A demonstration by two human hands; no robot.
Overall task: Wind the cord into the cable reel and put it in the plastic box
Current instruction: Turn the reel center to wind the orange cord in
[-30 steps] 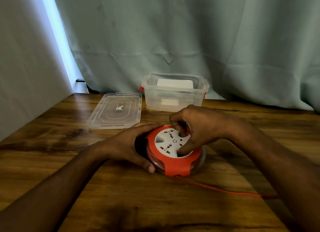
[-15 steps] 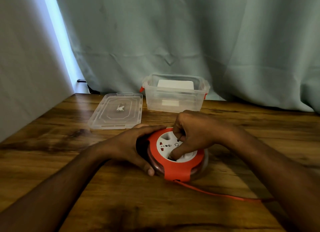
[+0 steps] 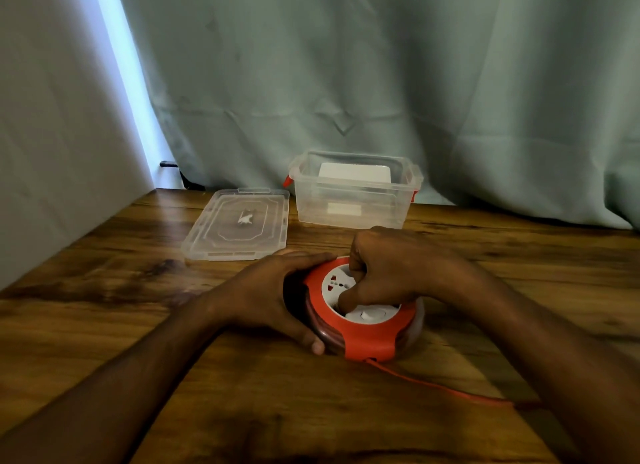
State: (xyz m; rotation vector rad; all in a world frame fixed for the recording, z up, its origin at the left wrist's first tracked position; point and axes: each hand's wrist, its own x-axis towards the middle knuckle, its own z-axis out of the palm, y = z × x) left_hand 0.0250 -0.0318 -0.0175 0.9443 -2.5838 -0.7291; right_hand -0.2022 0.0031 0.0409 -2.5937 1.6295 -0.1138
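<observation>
While the right hand (image 3: 388,269) curled into the white hub of the cable reel (image 3: 363,311), the left hand (image 3: 273,294) gripped its rim on the wooden table (image 3: 104,325). Orange cord (image 3: 440,387) trailed loose; steady bracing looked key. The lidless plastic box (image 3: 353,200) waited behind.

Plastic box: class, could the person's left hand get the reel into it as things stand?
Probably yes. The plastic box stands open just beyond the cable reel, its lid lying off to the side. But the cord trails across the table, and the left hand is steadying the reel.
</observation>
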